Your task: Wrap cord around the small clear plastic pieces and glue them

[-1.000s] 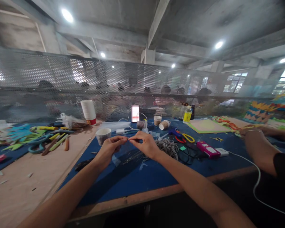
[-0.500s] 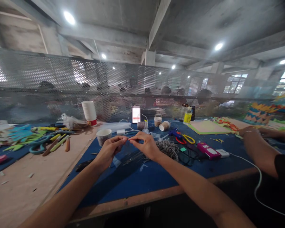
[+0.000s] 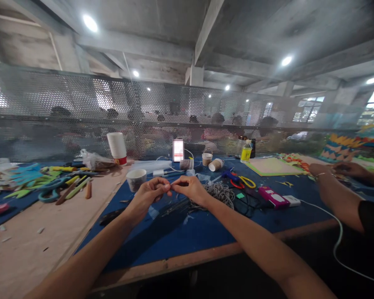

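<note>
My left hand (image 3: 150, 194) is pinched closed above the blue mat (image 3: 187, 245). Fingertip to fingertip with it, my right hand (image 3: 191, 189) pinches too. Whatever sits between the fingers is too small to make out. Beyond and below my right hand lies a tangled heap of grey cord (image 3: 222, 196). Thin dark wire-like strands (image 3: 174, 207) rest on the mat under my hands. A paper cup (image 3: 136, 179) stands just behind my left hand, and a black tool (image 3: 109, 216) lies near my left forearm.
Scissors (image 3: 51, 191) and sticks lie at left, near a stack of cups (image 3: 116, 148). A glue gun (image 3: 230, 175), yellow-handled scissors (image 3: 247, 182), a magenta box (image 3: 272, 197) and a yellow-labelled bottle (image 3: 246, 152) are at right. Another person's hands (image 3: 326, 171) work beyond, by a white cable (image 3: 338, 236).
My left fingers have curled further and shifted slightly right and down. My right fingertips have dipped a little. The other person's hands have moved slightly.
</note>
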Demonstrator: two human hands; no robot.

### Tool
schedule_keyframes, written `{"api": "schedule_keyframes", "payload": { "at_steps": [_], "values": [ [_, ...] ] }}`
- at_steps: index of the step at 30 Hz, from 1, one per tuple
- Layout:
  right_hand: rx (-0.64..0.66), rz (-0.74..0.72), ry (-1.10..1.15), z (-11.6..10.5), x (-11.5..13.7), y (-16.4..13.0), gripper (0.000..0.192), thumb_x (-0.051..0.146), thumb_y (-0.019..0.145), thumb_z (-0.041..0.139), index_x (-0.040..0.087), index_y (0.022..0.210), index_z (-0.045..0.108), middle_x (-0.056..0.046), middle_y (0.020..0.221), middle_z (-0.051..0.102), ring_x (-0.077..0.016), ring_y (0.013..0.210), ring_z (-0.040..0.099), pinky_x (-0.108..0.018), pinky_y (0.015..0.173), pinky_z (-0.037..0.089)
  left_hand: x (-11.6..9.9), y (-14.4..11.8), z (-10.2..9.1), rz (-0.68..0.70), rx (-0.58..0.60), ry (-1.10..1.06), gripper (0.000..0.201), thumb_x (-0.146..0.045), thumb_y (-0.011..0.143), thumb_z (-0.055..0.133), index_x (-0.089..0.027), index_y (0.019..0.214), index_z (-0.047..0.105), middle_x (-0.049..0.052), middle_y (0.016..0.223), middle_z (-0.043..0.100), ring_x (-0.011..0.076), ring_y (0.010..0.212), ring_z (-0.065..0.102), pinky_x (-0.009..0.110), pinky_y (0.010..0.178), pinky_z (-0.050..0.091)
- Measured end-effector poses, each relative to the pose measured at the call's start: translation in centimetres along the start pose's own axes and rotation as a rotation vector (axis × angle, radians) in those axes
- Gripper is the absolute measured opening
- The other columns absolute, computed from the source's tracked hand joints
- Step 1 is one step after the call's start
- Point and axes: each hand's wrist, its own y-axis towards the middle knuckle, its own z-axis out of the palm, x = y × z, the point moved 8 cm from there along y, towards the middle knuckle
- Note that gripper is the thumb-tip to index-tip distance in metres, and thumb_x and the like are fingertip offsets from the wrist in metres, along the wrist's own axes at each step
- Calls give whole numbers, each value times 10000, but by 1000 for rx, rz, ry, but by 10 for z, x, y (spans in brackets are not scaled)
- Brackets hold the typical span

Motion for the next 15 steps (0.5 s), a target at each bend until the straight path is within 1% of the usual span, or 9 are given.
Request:
{"api": "schedule_keyframes", "payload": {
  "at_steps": [4,7,10,15],
  "values": [
    [44,56,64,1,-6,1,189,323,795,692,158,872,741,-23,776,687,-133,708,607,-250,661,462,3,0,2,-27,43,13,235,-367,791,697,-155,840,607,21,673,680,68,484,338,210,459,189],
    [42,68,22,-3,-6,2,194,334,777,710,153,841,740,-22,742,682,-134,689,599,-250,647,455,7,0,4,-77,78,37,232,-362,783,698,-157,835,603,29,671,692,66,467,320,215,449,169],
    [33,23,-74,-8,-3,1,190,336,774,716,156,828,740,-26,763,680,-139,712,607,-249,662,458,10,-1,7,-128,116,74,229,-353,760,710,-158,805,601,39,669,704,62,449,308,220,440,164],
    [112,-90,-260,-6,8,-2,137,292,807,695,165,837,737,-24,806,660,-130,745,607,-235,685,451,17,-1,9,-174,154,180,244,-387,759,695,-160,778,607,56,664,719,75,444,346,230,440,181]
  ]
}}
